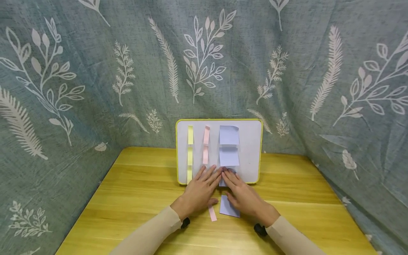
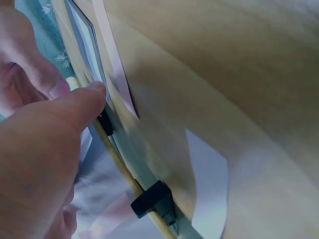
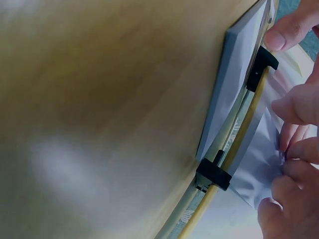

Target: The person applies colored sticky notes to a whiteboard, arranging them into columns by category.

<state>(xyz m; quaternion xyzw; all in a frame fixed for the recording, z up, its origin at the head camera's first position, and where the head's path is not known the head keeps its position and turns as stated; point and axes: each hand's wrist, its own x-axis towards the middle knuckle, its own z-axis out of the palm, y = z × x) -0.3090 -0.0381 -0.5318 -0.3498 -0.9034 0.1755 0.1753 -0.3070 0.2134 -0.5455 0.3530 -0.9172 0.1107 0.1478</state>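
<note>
A small whiteboard (image 1: 250, 152) with a yellow frame stands upright on the table, bearing columns of yellow strips (image 1: 190, 156), pink strips (image 1: 205, 154) and larger purple sticky notes (image 1: 228, 156). My left hand (image 1: 199, 191) reaches to the board's lower part, its extended fingertips at the left edge of the lowest purple note (image 1: 222, 183). From the other side my right hand (image 1: 247, 198) lays its extended fingers on that note, partly covering it. The note looks creased in the right wrist view. A purple sticky-note pad (image 1: 228, 206) lies on the table beneath my right hand.
A pink strip (image 1: 212, 213) lies on the table by my left thumb. In the left wrist view another pale strip (image 2: 209, 184) rests on the wood. Black clips (image 3: 213, 174) sit along the board's lower edge. A patterned curtain (image 1: 204, 63) hangs behind.
</note>
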